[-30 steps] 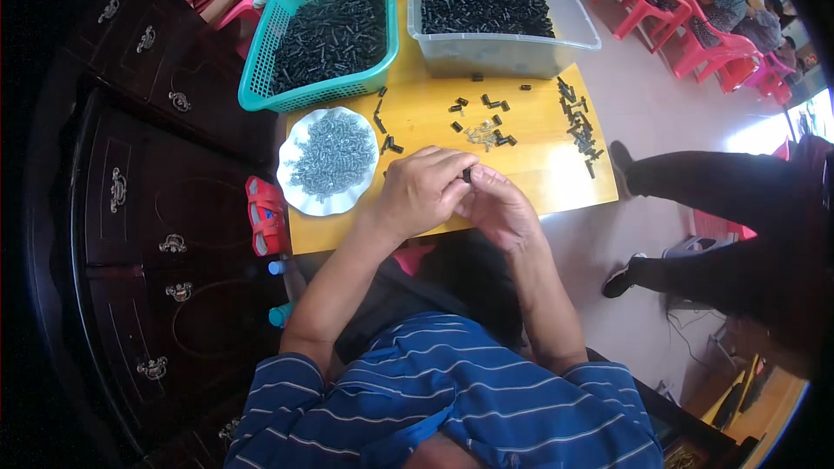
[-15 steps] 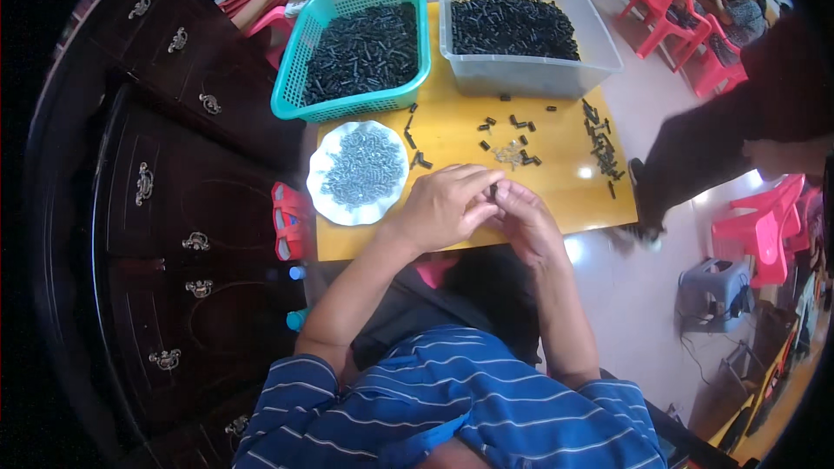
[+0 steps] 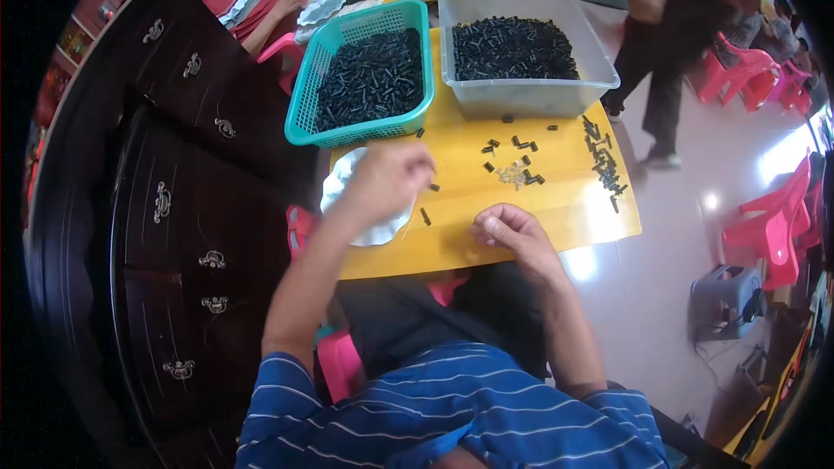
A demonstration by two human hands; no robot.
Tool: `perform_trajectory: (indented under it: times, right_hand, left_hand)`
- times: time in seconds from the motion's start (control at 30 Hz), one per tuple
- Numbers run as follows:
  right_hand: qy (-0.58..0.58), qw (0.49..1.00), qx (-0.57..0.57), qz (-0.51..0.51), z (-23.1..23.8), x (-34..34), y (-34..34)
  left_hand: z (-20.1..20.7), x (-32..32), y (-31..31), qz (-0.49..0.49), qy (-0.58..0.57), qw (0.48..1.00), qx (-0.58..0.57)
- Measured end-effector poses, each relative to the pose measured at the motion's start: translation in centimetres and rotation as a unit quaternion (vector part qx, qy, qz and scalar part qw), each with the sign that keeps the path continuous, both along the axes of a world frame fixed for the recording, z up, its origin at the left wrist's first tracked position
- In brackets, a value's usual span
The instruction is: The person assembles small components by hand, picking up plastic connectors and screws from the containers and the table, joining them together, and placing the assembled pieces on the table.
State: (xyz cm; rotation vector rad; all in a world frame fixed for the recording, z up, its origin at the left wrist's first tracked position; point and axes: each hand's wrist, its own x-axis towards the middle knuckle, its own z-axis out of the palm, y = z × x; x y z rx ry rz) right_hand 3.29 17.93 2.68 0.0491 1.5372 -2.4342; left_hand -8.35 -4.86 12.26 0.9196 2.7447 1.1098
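Note:
My left hand (image 3: 387,181) is over the white scalloped dish (image 3: 382,235), covering most of it. Motion smears its fingers, so its grip does not show. The small clear pieces in the dish are hidden beneath the hand and forearm. My right hand (image 3: 514,236) hovers at the front of the yellow table (image 3: 556,213), thumb and fingers drawn together; anything between them is too small or hidden to name. A small black cylindrical part (image 3: 426,216) lies between the hands. Beyond my right hand are several more black parts (image 3: 535,180) and a little heap of clear pieces (image 3: 512,175).
A teal basket (image 3: 298,122) and a translucent bin (image 3: 521,102), both full of black parts, stand at the back. Black parts form a row (image 3: 605,161) along the right edge. A dark cabinet (image 3: 208,217) flanks the left; someone in dark trousers (image 3: 665,104) stands right.
My hands, together around a small black part before, have come apart. The left has swung left to the dish, while the right stays near the table's front. The view has tilted up slightly.

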Motion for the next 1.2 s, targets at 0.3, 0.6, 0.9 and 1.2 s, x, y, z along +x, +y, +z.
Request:
perform_trajectory:
  times: [0.3, 0.6, 0.9, 1.2]
  right_hand:
    - [0.019, 1.0, -0.001, -0.003, 0.0, -0.1, 0.3]
    - [0.01, 1.0, -0.007, -0.001, -0.4, 0.2, 0.2]
    - [0.016, 0.999, 0.036, -0.004, -0.7, 0.2, 1.0]
    - [0.016, 1.0, -0.006, -0.003, -0.5, 0.0, 2.0]
  left_hand:
    - [5.2, -8.7, 0.7, 0.004, 0.218, 0.976, -0.026]
    - [5.4, -16.0, 14.6, -0.188, 0.106, 0.97, -0.109]
    - [-4.6, -23.7, 23.7, -0.292, 0.004, 0.9, -0.323]
    - [-5.0, -24.3, 25.5, -0.238, 0.12, 0.877, -0.399]
